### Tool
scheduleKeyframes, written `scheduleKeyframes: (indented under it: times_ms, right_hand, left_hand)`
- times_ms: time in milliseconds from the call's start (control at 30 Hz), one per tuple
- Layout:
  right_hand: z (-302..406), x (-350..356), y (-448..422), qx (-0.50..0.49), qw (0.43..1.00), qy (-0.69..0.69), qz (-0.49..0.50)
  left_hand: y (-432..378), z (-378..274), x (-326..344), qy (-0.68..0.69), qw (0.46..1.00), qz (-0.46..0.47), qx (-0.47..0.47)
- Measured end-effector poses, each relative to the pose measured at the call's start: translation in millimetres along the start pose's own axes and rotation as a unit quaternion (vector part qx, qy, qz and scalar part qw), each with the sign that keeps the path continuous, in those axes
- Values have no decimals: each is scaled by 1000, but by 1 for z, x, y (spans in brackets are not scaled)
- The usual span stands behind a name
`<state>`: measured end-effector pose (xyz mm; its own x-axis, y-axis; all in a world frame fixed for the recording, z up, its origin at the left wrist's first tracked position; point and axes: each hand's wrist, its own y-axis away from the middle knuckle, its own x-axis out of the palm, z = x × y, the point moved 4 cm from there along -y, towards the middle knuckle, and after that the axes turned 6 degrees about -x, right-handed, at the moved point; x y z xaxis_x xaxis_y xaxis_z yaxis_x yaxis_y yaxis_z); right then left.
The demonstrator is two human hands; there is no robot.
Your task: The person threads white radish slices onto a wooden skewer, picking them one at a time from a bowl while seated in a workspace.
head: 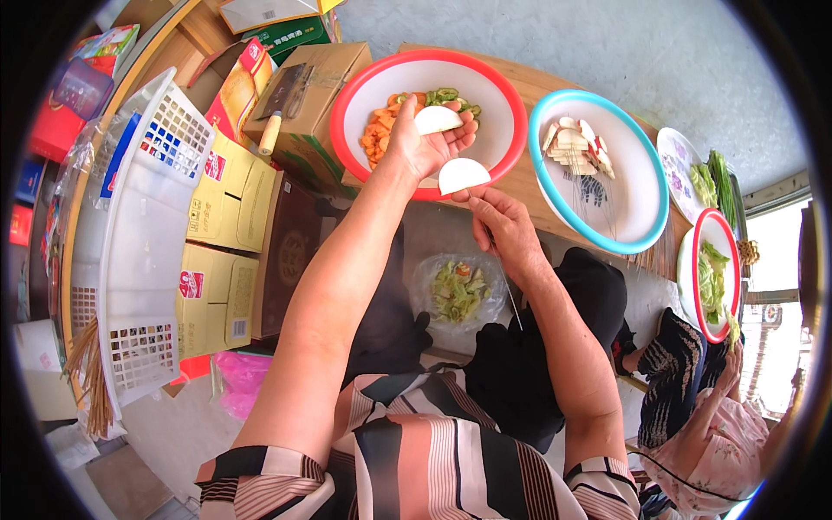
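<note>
My left hand (426,146), palm up, holds a white half-round vegetable slice (439,120) above a red-rimmed white basin (507,140). In that basin lie orange carrot pieces (375,140) and green vegetable slices (442,95). My right hand (504,224) grips a thin metal skewer (512,302), and a second white half-round slice (463,175) sits at the skewer's upper end, close to my left hand. To the right, a blue-rimmed white basin (634,224) holds pale slices with red edges (575,143) and several thin metal skewers (595,201).
A wooden bench (543,78) bears the basins. Below is a plastic bag with leafy scraps (458,292). Cardboard boxes (312,84) and a white plastic basket (140,253) stand left. At the right, a person (708,435) sits by a smaller red-rimmed basin of leaves (689,279) and a plate (676,172).
</note>
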<state>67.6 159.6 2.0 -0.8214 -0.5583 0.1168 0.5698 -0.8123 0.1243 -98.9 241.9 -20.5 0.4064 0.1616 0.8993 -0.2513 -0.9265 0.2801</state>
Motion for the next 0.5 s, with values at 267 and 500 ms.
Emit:
scheduleKeyframes:
  times_ms: [267, 500]
  right_hand:
    - [1, 0, 0, 5, 1000, -4, -5]
    - [3, 0, -1, -2, 1000, -8, -11]
  left_hand:
    - [0, 1, 1, -12, 1000, 3, 2]
    - [1, 5, 2, -64, 998, 15, 3]
